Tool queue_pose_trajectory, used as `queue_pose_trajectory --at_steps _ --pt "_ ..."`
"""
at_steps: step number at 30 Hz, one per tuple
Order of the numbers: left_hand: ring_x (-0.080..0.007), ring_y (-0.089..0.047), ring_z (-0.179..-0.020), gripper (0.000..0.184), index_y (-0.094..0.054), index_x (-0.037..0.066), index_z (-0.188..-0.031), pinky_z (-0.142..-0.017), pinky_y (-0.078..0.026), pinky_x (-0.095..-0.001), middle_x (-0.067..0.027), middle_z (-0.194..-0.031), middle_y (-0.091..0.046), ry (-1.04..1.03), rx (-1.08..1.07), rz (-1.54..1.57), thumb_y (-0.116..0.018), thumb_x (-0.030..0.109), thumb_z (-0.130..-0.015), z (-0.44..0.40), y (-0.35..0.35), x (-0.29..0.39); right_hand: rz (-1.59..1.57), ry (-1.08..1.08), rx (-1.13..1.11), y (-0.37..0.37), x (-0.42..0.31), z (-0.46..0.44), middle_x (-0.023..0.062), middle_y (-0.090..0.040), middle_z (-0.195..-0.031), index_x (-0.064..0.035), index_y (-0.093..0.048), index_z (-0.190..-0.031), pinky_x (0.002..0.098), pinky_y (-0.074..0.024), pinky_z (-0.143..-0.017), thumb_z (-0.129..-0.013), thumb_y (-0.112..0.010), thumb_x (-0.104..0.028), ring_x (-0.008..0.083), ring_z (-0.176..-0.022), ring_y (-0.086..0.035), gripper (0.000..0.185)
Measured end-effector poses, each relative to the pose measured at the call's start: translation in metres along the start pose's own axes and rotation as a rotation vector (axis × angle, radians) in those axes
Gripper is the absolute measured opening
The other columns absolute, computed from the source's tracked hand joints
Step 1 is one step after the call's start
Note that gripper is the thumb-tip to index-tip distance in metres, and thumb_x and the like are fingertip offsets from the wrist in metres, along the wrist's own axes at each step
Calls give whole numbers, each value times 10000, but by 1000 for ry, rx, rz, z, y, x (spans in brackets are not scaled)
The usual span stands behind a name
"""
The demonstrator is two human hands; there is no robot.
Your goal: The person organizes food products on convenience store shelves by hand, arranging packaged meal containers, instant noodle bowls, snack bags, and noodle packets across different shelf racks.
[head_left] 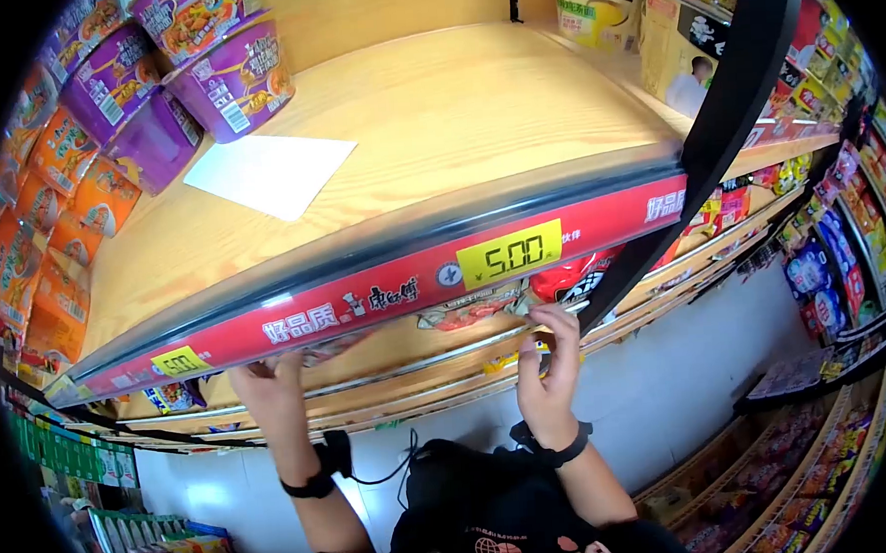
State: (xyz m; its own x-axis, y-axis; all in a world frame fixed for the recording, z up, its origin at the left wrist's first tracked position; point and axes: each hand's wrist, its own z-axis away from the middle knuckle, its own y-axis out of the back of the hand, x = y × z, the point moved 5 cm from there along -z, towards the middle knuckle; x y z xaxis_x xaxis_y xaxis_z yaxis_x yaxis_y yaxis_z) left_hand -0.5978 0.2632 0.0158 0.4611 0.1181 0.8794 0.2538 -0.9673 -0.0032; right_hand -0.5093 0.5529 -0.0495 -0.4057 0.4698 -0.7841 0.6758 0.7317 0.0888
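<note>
My left hand is raised to the lower edge of a red shelf-edge strip, its thumb and fingers apart and the tips partly hidden there. My right hand is below the same strip, further right, with bent fingers and the thumb apart; nothing shows in it. Close above its fingertips are a red packet and a clear-looking packet on the level below. A yellow price tag reading 5.00 sits on the strip, and a second yellow tag is near my left hand.
A white sheet lies on the wooden shelf board. Purple noodle tubs and orange tubs are stacked at the left. A black upright post stands at the right, with yellow packages beyond it. Lower shelves hold more packets.
</note>
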Motion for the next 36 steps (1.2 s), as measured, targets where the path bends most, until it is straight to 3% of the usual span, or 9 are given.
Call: queue_pose_trajectory --at_steps 3,6,9,15,20,26,30,33,36 --pt "-212 -638 -855 222 -588 -5 -1039 -778 -518 -344 -113 -894 -654 119 -6 -167 -694 49 -852 -32 17 -34 -29 -18 -42 -5 2 -2 174 -549 -1151 12 -547 -1133 303 -482 -828 -850 -512 77 263 -1021 -563 292" --pt "-266 -633 -820 213 -605 3 -998 -759 -498 -373 -134 -925 -658 -157 -292 -1050 -692 -2 -804 -49 5 -90 -56 -26 -92 -12 -3 -4 176 -573 -1113 21 -577 -1086 305 -492 -818 -856 -510 83 267 -986 -590 248" --pt "-303 -629 -821 215 -613 6 -1004 -748 -494 -389 -150 -912 -658 -237 -334 -1153 -693 26 -806 -47 -23 -98 -61 -17 -124 -17 -6 -4 165 -607 -1072 21 -602 -1050 306 -500 -806 -862 -527 75 268 -951 -617 210" --pt "-376 -620 -821 229 -629 13 -1016 -728 -485 -420 -181 -886 -658 -419 -238 -974 -695 82 -808 -8 -62 -49 -64 -9 -133 -15 -3 -4 154 -626 -993 20 -625 -981 321 -490 -820 -873 -531 56 270 -922 -628 147" --pt "-326 -639 -871 264 -651 8 -1014 -771 -477 -389 -158 -923 -678 -244 -269 -226 -748 139 -807 33 -114 -2 -54 -36 -143 -11 1 -3 127 -639 -933 15 -624 -960 306 -485 -801 -893 -542 27 248 -877 -634 107" --pt "-256 -671 -803 288 -664 -17 -986 -753 -502 -356 -137 -886 -709 83 -333 -52 -783 159 -791 35 -138 -33 -80 -92 -192 -6 1 4 125 -646 -904 7 -626 -963 309 -485 -776 -904 -545 16 242 -846 -635 101" --pt "-239 -682 -777 251 -673 -12 -958 -713 -508 -344 -131 -853 -716 49 -325 63 -777 142 -790 34 -144 -31 -79 -44 -203 -5 0 7 118 -639 -893 6 -626 -968 305 -489 -761 -907 -533 33 223 -821 -632 115" --pt "-175 -638 -935 436 -546 -11 -1184 -788 -507 -295 -114 -1090 -643 102 -432 72 -752 6 -799 40 -135 -32 -197 -85 -213 -10 12 12 88 -618 -859 0 -640 -973 284 -492 -726 -917 -512 44 179 -781 -617 146" --pt "-208 -638 -867 328 -590 -9 -1061 -761 -497 -315 -114 -975 -647 -136 -152 -220 -763 61 -791 34 -94 -11 -156 -57 -210 -8 8 10 86 -617 -857 0 -650 -968 282 -491 -715 -918 -516 38 184 -768 -617 148"
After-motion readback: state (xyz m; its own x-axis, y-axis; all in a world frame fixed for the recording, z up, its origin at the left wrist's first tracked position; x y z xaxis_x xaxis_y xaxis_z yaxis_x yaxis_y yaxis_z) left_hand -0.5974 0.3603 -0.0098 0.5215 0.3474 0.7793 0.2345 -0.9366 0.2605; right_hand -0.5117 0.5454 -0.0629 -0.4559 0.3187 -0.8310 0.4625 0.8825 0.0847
